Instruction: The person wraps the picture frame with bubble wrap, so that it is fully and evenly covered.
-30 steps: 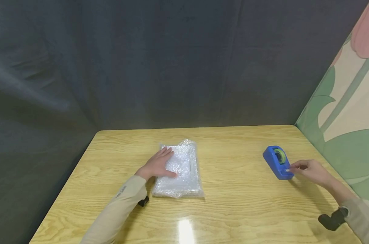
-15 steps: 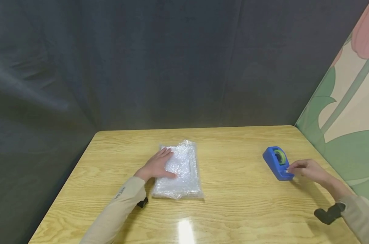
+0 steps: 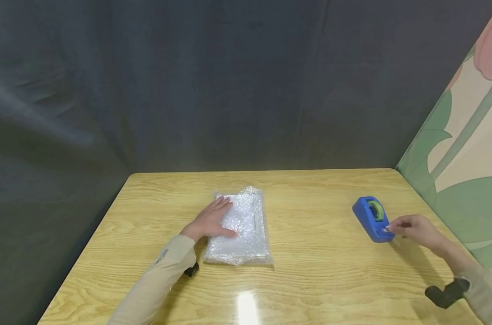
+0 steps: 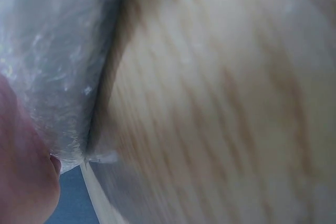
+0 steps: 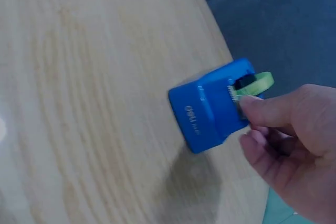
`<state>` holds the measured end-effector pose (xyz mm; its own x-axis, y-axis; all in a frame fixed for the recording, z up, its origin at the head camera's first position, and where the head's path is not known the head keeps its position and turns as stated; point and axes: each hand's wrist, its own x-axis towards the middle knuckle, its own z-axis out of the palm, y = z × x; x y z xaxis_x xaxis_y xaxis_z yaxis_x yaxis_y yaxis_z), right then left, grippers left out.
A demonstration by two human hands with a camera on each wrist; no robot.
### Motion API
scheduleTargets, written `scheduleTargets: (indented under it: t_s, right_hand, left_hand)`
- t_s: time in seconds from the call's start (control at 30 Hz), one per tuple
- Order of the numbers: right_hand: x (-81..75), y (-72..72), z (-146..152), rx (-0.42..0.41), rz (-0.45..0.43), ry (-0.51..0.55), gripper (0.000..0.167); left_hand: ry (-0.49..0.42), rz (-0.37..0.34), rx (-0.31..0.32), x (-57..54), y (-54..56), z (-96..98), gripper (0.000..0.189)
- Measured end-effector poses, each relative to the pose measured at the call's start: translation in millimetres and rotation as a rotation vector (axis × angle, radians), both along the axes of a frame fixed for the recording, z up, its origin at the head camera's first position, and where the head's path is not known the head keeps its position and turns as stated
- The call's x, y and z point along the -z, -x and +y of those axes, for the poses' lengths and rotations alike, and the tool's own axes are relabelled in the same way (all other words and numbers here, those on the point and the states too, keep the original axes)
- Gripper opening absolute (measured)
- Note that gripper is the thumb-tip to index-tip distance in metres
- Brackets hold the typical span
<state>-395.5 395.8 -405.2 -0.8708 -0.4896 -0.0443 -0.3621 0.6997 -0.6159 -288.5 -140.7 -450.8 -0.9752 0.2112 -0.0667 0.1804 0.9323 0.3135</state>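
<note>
A flat package in bubble wrap (image 3: 246, 246) lies on the wooden table, left of centre. My left hand (image 3: 213, 220) rests on it with fingers spread. The left wrist view shows the wrap's edge (image 4: 68, 61) close beside part of that hand. To the right stands a blue tape dispenser (image 3: 367, 219) with a greenish-yellow roll of tape (image 3: 376, 211). At its cutter end my right hand (image 3: 416, 230) pinches the tape's end between thumb and fingers. In the right wrist view the thumb (image 5: 262, 109) covers the tape end beside the toothed cutter.
The wooden table (image 3: 306, 280) runs back to a dark curtain (image 3: 246, 90). A flower-patterned cloth (image 3: 465, 149) hangs along the right side, close to the right arm. A black wrist camera (image 3: 447, 293) sits below the right sleeve.
The view has shifted slightly. My right hand stays at the dispenser's cutter end with its fingertips barely moved. The left hand and the package have not visibly moved.
</note>
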Motion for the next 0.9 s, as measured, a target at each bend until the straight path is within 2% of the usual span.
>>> scheduleTargets:
  t_s: [0.2, 0.47, 0.63, 0.77, 0.9]
  right_hand:
    - [-8.9, 0.4, 12, -0.123, -0.174, 0.057, 0.029]
    - [-14.6, -12.0, 18, -0.114, -0.328, -0.038, 0.036]
    - [-13.4, -19.5, 27, -0.150, -0.439, -0.025, 0.038]
    - [-8.4, -23.3, 30, -0.181, -0.501, -0.003, 0.035]
    - [1.6, -25.2, 26, -0.122, -0.534, -0.021, 0.037]
  left_hand:
    - [-0.014, 0.008, 0.010, 1.3, 0.3, 1.1, 0.101]
    - [-0.018, 0.014, 0.010, 0.4, 0.2, -2.3, 0.102]
    - [-0.017, 0.016, 0.007, -0.1, 0.1, -4.9, 0.101]
    - [-0.013, 0.018, 0.001, 0.6, 0.0, -6.8, 0.101]
    - [-0.019, 0.022, 0.001, 3.2, 1.0, -8.4, 0.101]
